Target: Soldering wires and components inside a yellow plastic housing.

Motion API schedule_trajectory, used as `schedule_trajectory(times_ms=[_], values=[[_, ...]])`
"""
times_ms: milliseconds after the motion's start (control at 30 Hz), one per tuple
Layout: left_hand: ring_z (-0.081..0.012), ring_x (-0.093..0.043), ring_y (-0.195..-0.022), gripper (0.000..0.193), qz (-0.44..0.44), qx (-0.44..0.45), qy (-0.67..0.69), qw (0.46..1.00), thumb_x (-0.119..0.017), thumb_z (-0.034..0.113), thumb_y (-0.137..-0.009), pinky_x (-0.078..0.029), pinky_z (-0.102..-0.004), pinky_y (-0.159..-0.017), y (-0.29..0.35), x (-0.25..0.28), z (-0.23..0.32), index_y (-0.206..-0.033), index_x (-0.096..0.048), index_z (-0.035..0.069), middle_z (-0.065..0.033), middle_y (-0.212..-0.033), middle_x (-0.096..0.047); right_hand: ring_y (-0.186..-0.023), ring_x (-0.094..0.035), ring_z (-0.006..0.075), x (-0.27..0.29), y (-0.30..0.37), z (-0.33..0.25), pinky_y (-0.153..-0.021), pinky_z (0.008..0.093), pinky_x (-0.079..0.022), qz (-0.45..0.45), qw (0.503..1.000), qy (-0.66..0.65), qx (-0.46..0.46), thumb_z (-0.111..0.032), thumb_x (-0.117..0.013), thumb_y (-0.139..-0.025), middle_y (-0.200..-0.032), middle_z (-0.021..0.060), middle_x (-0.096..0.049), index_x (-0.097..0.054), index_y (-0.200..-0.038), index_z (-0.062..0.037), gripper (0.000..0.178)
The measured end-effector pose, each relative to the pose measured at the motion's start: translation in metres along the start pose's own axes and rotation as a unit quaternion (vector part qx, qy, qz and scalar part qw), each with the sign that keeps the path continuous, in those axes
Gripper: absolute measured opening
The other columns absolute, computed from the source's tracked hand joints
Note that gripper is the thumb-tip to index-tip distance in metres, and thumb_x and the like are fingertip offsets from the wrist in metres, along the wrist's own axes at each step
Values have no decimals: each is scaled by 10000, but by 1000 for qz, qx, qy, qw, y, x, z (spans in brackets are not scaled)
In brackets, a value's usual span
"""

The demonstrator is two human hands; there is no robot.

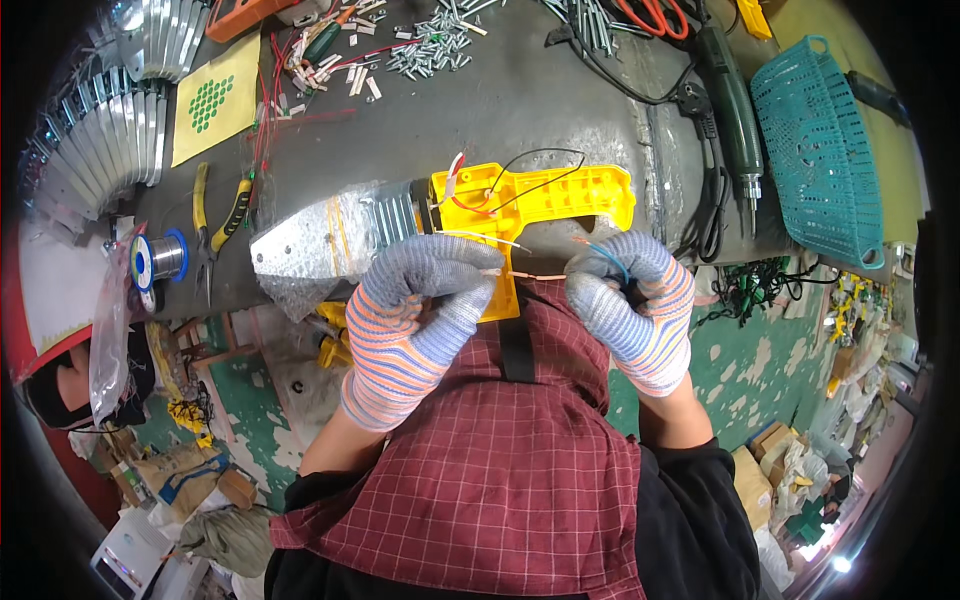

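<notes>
"One coppery wire (pixel 537 276): where do you have it"

"Stretched near the yellow housing (pixel 590 195): your left hand (pixel 420 310) pinches one end, your right hand (pixel 640 310) the other, with a blue wire (pixel 612 260) lying against it"

"And what crowds you?"

"Black wire (pixel 545 150) looped across the housing; pliers (pixel 220 225) and a solder spool (pixel 162 257) left, screws (pixel 430 50) beyond, a power screwdriver (pixel 730 110) and teal basket (pixel 815 150) right"

On the table (pixel 400 125), pliers (pixel 208 252) lie left of the housing (pixel 545 204), screwdriver (pixel 733 110) right, screws (pixel 435 52) behind.
</notes>
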State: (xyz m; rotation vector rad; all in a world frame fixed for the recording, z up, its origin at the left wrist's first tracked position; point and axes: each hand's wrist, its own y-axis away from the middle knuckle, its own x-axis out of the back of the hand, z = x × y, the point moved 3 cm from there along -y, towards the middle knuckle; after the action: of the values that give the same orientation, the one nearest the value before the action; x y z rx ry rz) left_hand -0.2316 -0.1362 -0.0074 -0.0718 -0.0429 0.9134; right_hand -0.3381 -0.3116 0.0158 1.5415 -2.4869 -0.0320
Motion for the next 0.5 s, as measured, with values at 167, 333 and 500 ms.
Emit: schedule_trajectory(times_ms=[167, 333, 500], values=[[-142, -658, -898, 178, -6, -4, -27, 1000, -723, -38, -814, -511, -263, -785, -1, -1, 4, -949, -633, 37, -61, -969, -700, -621, -588, 112, -1, -3, -1, -599, 257, -475, -9, 996, 77, 46, -88, -737, -793, -724, 48, -638, -670, -866, -28, 115], [-201, -665, -868, 170, -63, -138, -189, 970, -742, -49, -773, -523, -308, -741, -7, -3, 15, -876, -653, 53, -101, -979, -694, -612, -608, 149, -8, -3, -9, -583, 282, -478, -12, 993, 104, 52, -100, -724, -800, -723, 72, -637, -672, -870, -31, 111], [-272, -645, -829, 230, -79, -174, -250, 949, -754, 89, -719, -497, -397, -759, -8, -5, 9, -936, -681, 98, -60, -936, -687, -657, -637, 285, -12, -8, -5, -614, 347, -497, -73, 980, 136, 129, -84, -663, -826, -753, 119, -639, -674, -909, -29, 100]])
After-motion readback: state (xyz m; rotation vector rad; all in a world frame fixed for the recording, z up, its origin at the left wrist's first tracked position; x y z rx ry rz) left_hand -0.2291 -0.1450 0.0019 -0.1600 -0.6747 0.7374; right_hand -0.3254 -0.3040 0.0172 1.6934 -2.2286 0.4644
